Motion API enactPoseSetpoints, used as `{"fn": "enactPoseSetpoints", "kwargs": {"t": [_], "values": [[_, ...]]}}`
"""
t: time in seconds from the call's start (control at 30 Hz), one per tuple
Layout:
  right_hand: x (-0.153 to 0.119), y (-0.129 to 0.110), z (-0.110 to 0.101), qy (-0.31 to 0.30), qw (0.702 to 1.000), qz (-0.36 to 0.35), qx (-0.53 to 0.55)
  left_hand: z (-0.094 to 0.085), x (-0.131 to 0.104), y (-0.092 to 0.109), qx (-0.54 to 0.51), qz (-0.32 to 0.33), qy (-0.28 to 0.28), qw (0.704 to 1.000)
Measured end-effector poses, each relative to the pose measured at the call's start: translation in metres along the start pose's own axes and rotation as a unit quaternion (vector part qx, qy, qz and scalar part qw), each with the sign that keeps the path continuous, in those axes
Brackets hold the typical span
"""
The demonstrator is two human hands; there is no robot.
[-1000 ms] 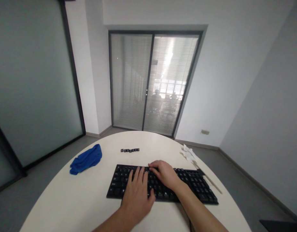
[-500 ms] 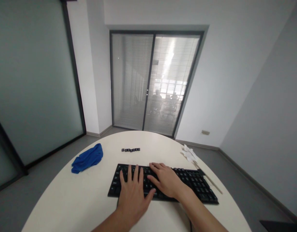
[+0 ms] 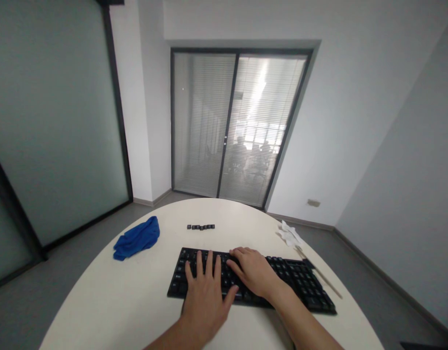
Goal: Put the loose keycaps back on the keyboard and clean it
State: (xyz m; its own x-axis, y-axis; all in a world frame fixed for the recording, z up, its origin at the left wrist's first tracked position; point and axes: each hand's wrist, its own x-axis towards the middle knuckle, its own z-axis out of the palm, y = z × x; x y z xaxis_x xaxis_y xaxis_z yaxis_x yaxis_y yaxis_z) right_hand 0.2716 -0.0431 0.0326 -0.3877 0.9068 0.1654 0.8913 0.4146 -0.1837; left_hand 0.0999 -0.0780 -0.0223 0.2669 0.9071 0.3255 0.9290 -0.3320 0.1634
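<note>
A black keyboard (image 3: 296,278) lies across the near part of the round table, with some of its keys hidden under my hands. My left hand (image 3: 206,297) rests on its left part, fingers spread forward over the keys and thumb out to the right. Over the middle of the keyboard is my right hand (image 3: 256,273), its fingers bent to the left and its thumb apart below them. Neither hand shows anything held. Beyond the keyboard, several loose black keycaps (image 3: 201,227) sit in a row.
A crumpled blue cloth (image 3: 137,238) lies at the left of the white table (image 3: 110,301). Near the right edge are a crumpled white tissue (image 3: 290,235) and a thin stick-like tool (image 3: 328,281) with a dark part, close to the keyboard. Glass doors with blinds (image 3: 238,126) stand behind.
The whole view has shifted slightly, so things appear a little farther right. The fingers of my right hand look a bit more bunched. My left hand stays on the keyboard.
</note>
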Motion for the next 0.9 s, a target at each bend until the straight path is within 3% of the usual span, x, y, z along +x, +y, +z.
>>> {"fn": "enactPoseSetpoints", "kwargs": {"t": [0.23, 0.6, 0.9], "values": [[0.040, 0.011, 0.005, -0.022, 0.995, 0.097, -0.004, -0.004, -0.001, 0.001, 0.003, 0.000, -0.002, 1.000], [0.128, 0.020, 0.031, -0.062, 0.994, 0.084, -0.011, -0.002, 0.000, 0.001, 0.010, 0.005, 0.005, 1.000], [0.136, 0.016, 0.043, -0.038, 0.995, 0.093, -0.011, -0.001, 0.000, 0.001, 0.008, 0.004, 0.015, 1.000]]}}
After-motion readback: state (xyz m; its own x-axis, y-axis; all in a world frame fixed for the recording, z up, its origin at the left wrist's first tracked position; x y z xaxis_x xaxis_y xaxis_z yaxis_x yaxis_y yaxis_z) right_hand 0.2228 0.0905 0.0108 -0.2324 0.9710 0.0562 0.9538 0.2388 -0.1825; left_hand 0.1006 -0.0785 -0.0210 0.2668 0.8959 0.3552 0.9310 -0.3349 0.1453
